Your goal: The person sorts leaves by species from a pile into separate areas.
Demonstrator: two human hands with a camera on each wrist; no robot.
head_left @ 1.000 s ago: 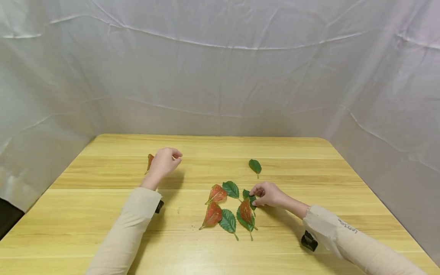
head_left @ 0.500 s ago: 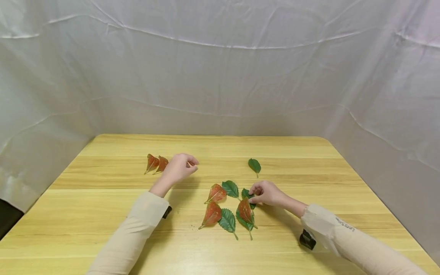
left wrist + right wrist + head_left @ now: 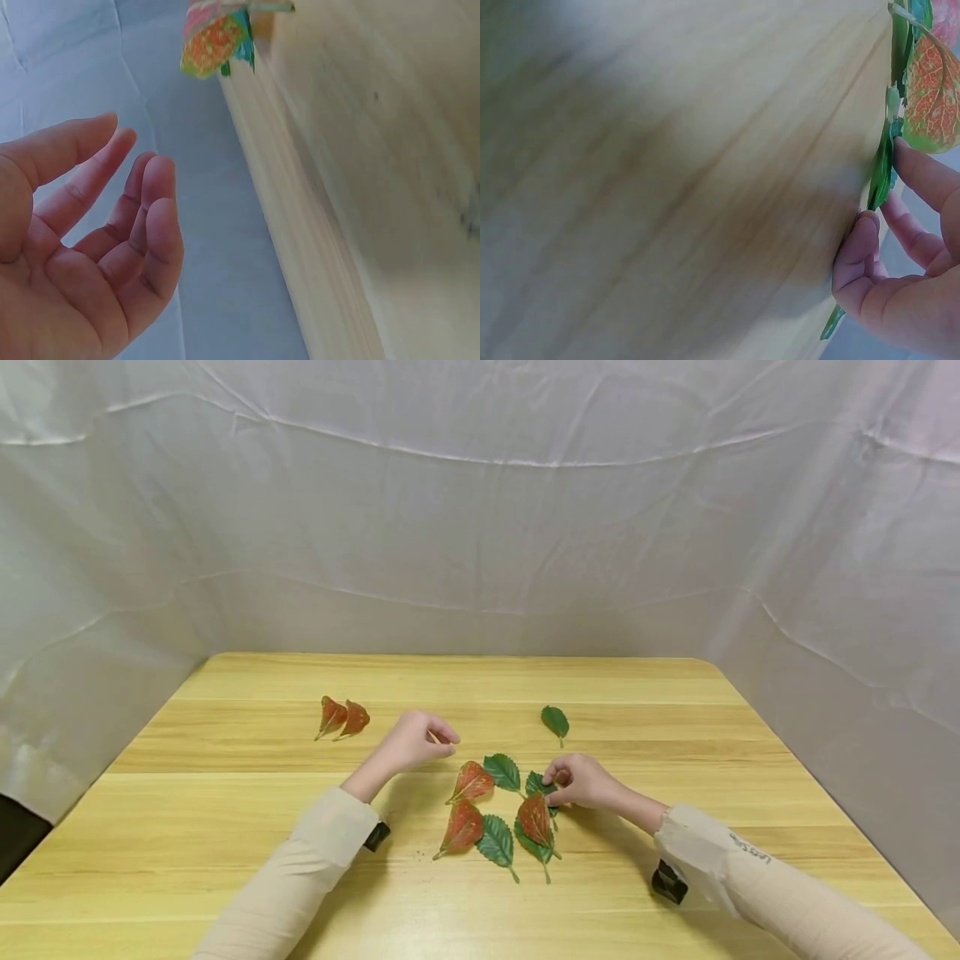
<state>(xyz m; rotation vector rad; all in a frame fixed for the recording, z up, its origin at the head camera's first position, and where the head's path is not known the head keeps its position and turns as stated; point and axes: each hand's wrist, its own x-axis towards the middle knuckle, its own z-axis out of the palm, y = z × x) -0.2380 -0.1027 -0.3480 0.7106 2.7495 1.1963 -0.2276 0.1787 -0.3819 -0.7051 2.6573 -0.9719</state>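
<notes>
My left hand (image 3: 422, 742) hovers over the table, left of the ring of leaves, its fingers loosely bent and nothing between them; the left wrist view shows the bare palm (image 3: 82, 300). My right hand (image 3: 588, 782) pinches a toothed green leaf (image 3: 882, 176) by its edges, low on the tabletop. Part of that leaf is hidden by the fingers and by a red leaf (image 3: 534, 818) lying on another green leaf (image 3: 546, 853). The rest of the ring has a red leaf (image 3: 472, 782), a second red leaf (image 3: 462, 827), and green leaves (image 3: 503, 772) beside them.
Two red leaves (image 3: 344, 717) lie at the back left of the wooden table (image 3: 225, 827). A single green leaf (image 3: 555, 721) lies beyond the right hand. Pale cloth (image 3: 480, 543) hangs behind the table's far edge and along its sides.
My left hand has moved right and toward me from the back-left red leaves, uncovering them. My right hand has stayed nearly in place at the green leaf.
</notes>
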